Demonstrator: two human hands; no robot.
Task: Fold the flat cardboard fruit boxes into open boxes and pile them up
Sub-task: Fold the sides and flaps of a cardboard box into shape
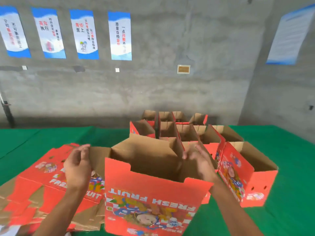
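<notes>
Fingers of the left hand (77,165) curl round the side flap of the open box (153,193); the right hand (200,161) lies straight-fingered against the opposite flap. Motion blur hides the fingertips. Flat boxes (34,189) lie left, folded boxes (187,132) behind, on green cloth (289,210) before a concrete wall (153,86).

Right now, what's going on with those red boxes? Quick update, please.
Left hand grips the side flap, right hand on the opposite flap of the half-folded box. Flat boxes left, finished boxes behind. Nothing blocking.
</notes>
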